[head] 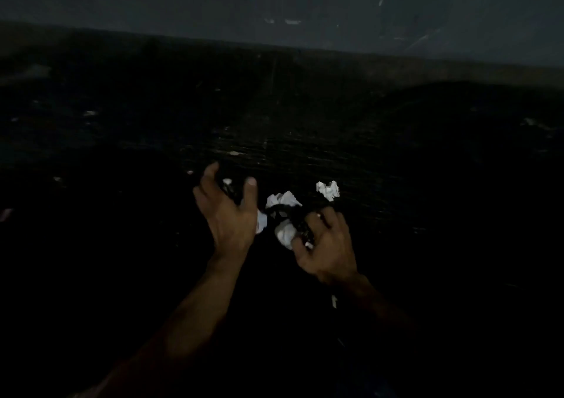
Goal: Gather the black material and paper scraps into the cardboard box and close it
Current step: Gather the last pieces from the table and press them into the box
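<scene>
Room: dark floor (305, 141) wide open all round, wall (274, 7) edge across upper frame.
Left hand (227, 211): centre frame, fingers curled round black material (230, 190).
Right hand (325, 245): lower right of it, clutching more black stuff plus paper.
Paper scraps (285, 199): roughly four white wads between the hands, one more (328, 189) loose just beyond.

You see white crumpled paper scraps (285, 201), another white one (328, 189) lying apart, and glossy black material (293, 217) threaded among them. The floor (305, 141) under them is near-black with pale flecks and faint fine lines. The wall (274, 4) behind is dull dark grey.
</scene>
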